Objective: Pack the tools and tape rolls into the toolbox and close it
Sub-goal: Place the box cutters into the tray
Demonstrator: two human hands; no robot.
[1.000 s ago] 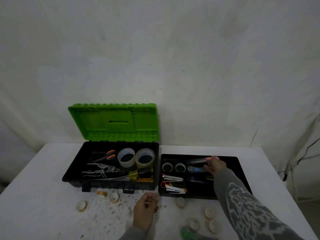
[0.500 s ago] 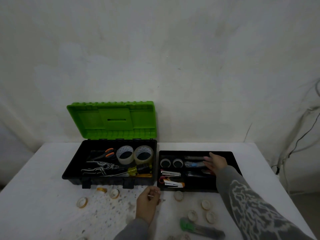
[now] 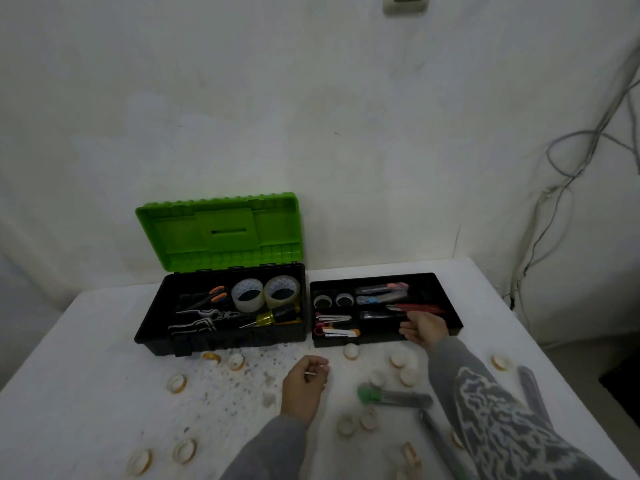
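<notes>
We're abt halfway: toolbox open, tray right of it, rolls & cutter in front unpacked. Left hand pinches white bit; right hand slack, empty.

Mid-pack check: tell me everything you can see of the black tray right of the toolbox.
The black tray is shallow and rectangular, plastic by its look, split into compartments. It lies flat on the white table, close beside the open toolbox; whether they touch is unclear. Inside: two small dark rolls back left, staplers front left, a red cutter lying aslant. The right hand is over its front right part; contact cannot be told.
</notes>
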